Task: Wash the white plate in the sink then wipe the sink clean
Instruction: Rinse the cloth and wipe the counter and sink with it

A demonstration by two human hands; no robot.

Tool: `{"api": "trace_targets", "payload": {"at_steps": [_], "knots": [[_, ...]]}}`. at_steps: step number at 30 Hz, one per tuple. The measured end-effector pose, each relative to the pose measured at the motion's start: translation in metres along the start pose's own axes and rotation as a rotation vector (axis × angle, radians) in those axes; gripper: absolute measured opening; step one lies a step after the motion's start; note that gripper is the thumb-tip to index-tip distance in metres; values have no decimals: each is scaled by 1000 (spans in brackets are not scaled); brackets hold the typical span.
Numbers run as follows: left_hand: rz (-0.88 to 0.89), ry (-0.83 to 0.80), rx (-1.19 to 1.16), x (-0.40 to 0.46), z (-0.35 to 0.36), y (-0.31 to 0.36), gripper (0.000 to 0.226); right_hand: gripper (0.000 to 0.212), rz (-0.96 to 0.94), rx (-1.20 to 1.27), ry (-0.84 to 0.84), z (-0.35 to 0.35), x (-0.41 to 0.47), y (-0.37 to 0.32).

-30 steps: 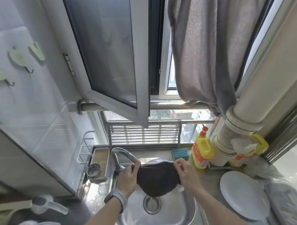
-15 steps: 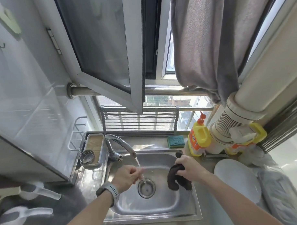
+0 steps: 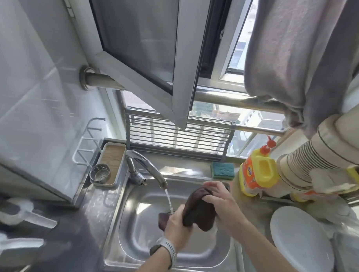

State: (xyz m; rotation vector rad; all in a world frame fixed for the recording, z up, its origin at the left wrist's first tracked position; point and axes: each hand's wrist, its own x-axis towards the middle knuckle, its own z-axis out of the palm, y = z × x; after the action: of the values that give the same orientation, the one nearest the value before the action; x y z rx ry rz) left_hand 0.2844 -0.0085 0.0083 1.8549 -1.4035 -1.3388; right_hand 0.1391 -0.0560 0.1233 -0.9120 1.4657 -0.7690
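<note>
Nearest in, the left hand (image 3: pixel 176 223), watch on the wrist, is curled round the lower end of a dark cloth (image 3: pixel 200 209), right under the thin stream from the tap (image 3: pixel 145 167). Just beyond it, the right hand (image 3: pixel 219 200) is clamped over the cloth's upper fold, fingers bent across it. The cloth is held above the steel sink (image 3: pixel 130 236), bunched between both hands; it looks soft, limp and soaked, so it is judged easy to squeeze but prone to drip and sag unless gathered in a fist.

To the right, on the counter, the white plate (image 3: pixel 301 244) is lying flat, well apart from both hands, outside the basin. It is judged stiff, breakable and slick once wet; a hold at the rim, thumb on top and fingers beneath, would be safest, with care near the hard steel edge.

Farther back, a green sponge (image 3: pixel 222 171) is seen on the sink's far ledge, and a yellow detergent bottle (image 3: pixel 258 173) stands just right of it.
</note>
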Motion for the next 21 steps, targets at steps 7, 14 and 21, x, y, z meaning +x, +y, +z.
{"api": "trace_targets", "payload": {"at_steps": [7,14,21], "knots": [[-595,-149,-587,25,-34,-51,54,19,89,213,109,34,47,22],[-554,-442,-1483,18,-38,-32,56,45,-353,-427,-260,53,5,87],[-42,-27,-359,26,-46,-49,50,48,416,105,-193,26,41,90]]}}
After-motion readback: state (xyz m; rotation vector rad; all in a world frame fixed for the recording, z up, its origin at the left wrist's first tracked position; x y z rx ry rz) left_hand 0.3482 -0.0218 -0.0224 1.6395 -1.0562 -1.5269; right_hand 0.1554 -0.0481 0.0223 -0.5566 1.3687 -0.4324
